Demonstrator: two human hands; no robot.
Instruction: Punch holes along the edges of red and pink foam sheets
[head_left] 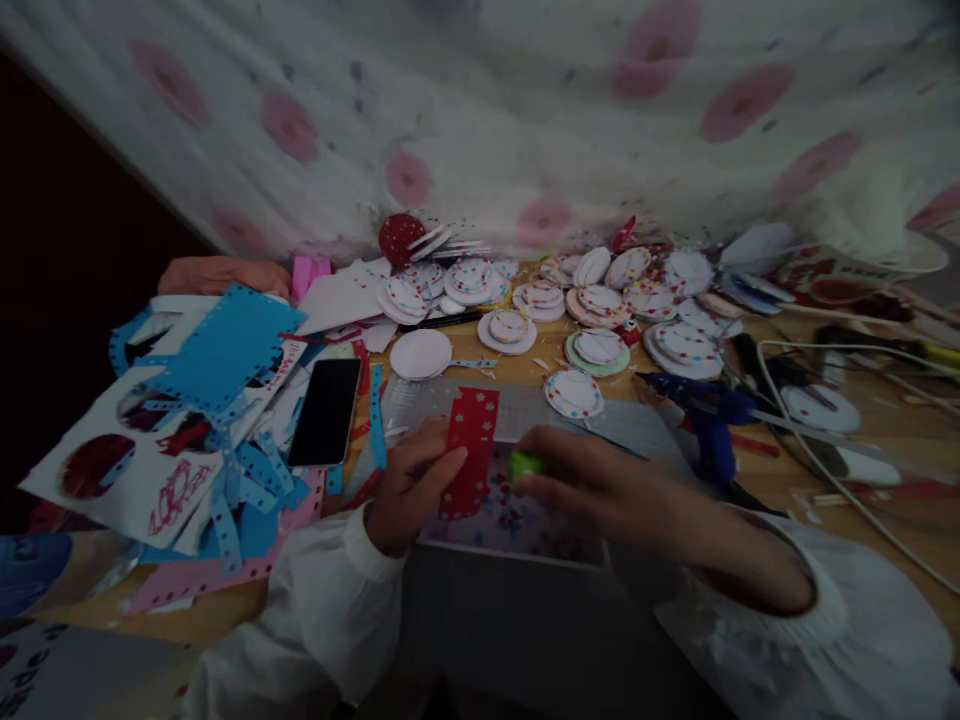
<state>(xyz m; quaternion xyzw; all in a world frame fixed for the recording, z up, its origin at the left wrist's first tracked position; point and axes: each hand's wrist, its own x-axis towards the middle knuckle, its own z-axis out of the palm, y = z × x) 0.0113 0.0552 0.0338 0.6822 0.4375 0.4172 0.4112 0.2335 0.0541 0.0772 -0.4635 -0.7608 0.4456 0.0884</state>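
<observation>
My left hand (415, 478) pinches the left edge of a red paper strip (471, 440) with pale flower-shaped marks scattered over it. The strip stands tilted above a shallow white-rimmed tray (510, 554), where small coloured bits lie. To its right, my right hand (574, 470) is closed around a small bright green craft punch (525, 465). The punch is apart from the strip and mostly covered by my fingers, and the hand is slightly blurred. Under the tray lies a grey cutting mat (637, 425).
Several layered white paper discs with coloured dots (574, 393) crowd the back. At left are a black phone (325, 410), punched blue sheets (217, 345) and paper scraps. A blue glue gun (709, 415) and white cable (847, 470) lie at right. A flowered curtain (480, 110) hangs behind.
</observation>
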